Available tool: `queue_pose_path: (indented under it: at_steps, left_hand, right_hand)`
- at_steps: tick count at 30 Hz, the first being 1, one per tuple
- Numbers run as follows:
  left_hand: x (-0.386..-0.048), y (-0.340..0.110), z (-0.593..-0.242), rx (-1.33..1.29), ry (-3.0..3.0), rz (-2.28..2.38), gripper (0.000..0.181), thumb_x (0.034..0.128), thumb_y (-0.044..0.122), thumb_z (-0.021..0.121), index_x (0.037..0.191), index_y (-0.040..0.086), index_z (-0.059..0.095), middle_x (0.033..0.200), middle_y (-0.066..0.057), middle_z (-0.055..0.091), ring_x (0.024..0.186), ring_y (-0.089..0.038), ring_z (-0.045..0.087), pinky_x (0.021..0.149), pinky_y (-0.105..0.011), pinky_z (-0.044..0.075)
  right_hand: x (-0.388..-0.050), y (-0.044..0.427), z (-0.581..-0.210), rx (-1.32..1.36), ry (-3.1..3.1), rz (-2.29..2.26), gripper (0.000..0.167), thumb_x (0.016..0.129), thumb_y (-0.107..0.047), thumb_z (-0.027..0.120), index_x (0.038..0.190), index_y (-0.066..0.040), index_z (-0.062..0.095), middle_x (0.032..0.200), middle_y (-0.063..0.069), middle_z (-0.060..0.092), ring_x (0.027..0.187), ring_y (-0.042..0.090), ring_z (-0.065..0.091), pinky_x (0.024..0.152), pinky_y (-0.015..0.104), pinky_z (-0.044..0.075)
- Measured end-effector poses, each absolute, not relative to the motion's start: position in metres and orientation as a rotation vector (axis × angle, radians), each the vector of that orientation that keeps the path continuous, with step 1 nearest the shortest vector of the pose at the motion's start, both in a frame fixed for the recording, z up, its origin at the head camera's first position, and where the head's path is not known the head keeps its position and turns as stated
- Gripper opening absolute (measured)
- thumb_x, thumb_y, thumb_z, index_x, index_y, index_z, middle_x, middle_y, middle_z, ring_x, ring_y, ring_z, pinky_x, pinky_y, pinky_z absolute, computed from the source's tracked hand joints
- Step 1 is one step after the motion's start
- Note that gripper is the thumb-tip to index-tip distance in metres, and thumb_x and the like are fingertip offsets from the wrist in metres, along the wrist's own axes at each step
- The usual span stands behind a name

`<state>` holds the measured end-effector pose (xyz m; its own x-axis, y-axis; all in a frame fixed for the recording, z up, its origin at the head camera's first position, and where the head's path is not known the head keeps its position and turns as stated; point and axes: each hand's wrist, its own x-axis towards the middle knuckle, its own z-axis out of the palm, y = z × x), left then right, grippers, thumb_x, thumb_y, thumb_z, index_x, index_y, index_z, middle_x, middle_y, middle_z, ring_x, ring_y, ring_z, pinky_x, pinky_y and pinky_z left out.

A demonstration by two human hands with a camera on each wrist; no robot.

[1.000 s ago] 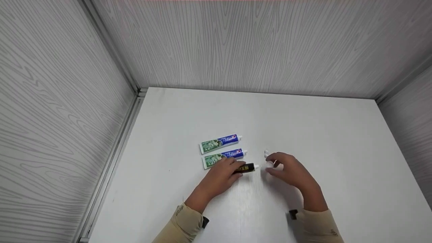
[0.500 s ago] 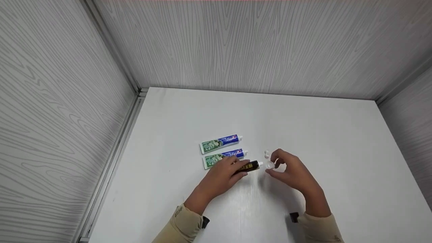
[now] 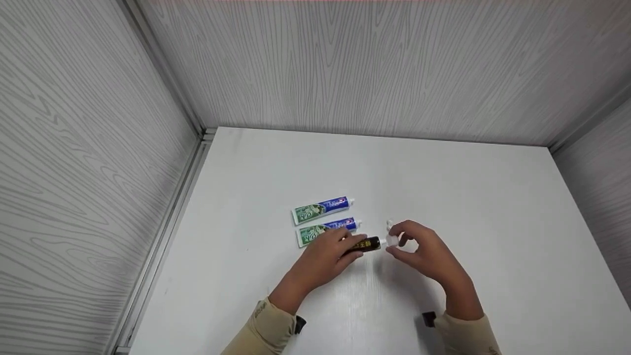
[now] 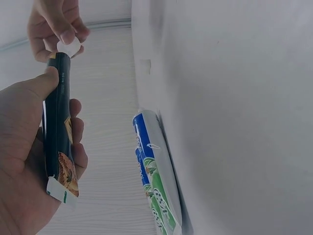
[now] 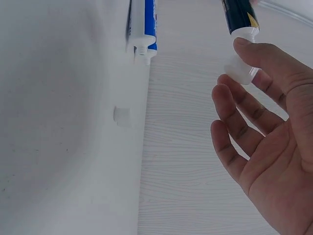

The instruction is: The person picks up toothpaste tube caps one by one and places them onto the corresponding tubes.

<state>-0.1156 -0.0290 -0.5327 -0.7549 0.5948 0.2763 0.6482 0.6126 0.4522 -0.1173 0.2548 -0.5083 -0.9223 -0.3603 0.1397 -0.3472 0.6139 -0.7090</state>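
Observation:
A black toothpaste tube [image 4: 58, 112] with gold marks lies in my left hand [image 3: 325, 256], thumb on one side and fingers curled round the other. Its white nozzle end [image 5: 244, 33] points at my right hand [image 3: 424, 249]. Between right thumb and fingertips I pinch a translucent white cap [image 5: 239, 70], right at the nozzle; whether it is seated on the thread I cannot tell. Just beyond the left hand lie two green-and-blue toothpaste tubes, a nearer one [image 3: 310, 234] partly covered by the fingers and a farther one [image 3: 320, 209].
Small white caps [image 3: 390, 224] lie on the white table [image 3: 443, 187] just beyond my right fingertips. Grey wood-grain panels rise at the back [image 3: 345, 69] and at the left [image 3: 88, 172] of the table.
The black tube has shifted slightly right towards the right hand. The cap has turned in the right fingers and now sits at the nozzle, the gap closed. The other tubes have stayed put.

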Motion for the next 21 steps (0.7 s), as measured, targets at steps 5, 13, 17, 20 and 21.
queue_pose_path:
  at_steps: [5,13,17,20,21]
  left_hand:
    - [-0.1160,-0.0285,-0.5325,-1.071,-2.708,-0.810,0.039,0.1094,0.042,0.059,0.144,0.025,0.066,0.111,0.002,0.065,0.097,-0.014,0.060,0.089,-0.033,0.054]
    - [-0.1147,-0.0288,-0.5284,-1.084,-2.680,-0.817,0.039,0.1094,0.040,0.059,0.143,0.023,0.067,0.110,0.001,0.065,0.096,-0.013,0.060,0.088,-0.032,0.054]
    - [-0.1149,-0.0282,-0.5276,-1.089,-2.684,-0.812,0.039,0.1096,0.041,0.059,0.143,0.023,0.067,0.111,0.001,0.065,0.097,-0.013,0.060,0.089,-0.031,0.054]
    - [-0.1152,-0.0280,-0.5277,-1.094,-2.677,-0.815,0.039,0.1096,0.041,0.059,0.143,0.023,0.068,0.111,0.001,0.065,0.097,-0.013,0.060,0.089,-0.031,0.054]
    - [-0.1153,-0.0281,-0.5275,-1.096,-2.675,-0.815,0.039,0.1096,0.041,0.059,0.143,0.023,0.068,0.111,0.001,0.065,0.098,-0.013,0.060,0.088,-0.031,0.054]
  right_hand:
    - [-0.1162,0.2535,-0.5066,-0.673,2.806,-1.229,0.030,0.089,-0.012,0.087,0.117,-0.021,0.077,0.113,-0.006,0.074,0.091,0.013,0.068,0.080,0.030,0.056]
    - [-0.1143,0.2512,-0.5032,-0.729,2.789,-1.294,0.030,0.089,-0.009,0.087,0.117,-0.016,0.077,0.114,-0.010,0.073,0.091,0.013,0.068,0.075,0.030,0.057]
    - [-0.1141,0.2499,-0.5027,-0.728,2.787,-1.289,0.031,0.089,-0.009,0.087,0.117,-0.019,0.077,0.114,-0.013,0.072,0.091,0.014,0.068,0.075,0.029,0.057]
    - [-0.1139,0.2492,-0.5025,-0.722,2.783,-1.284,0.032,0.089,-0.009,0.087,0.117,-0.021,0.077,0.114,-0.013,0.072,0.092,0.015,0.068,0.075,0.030,0.058]
    - [-0.1137,0.2491,-0.5023,-0.719,2.780,-1.283,0.032,0.089,-0.009,0.087,0.117,-0.021,0.077,0.114,-0.013,0.072,0.092,0.015,0.068,0.074,0.031,0.059]
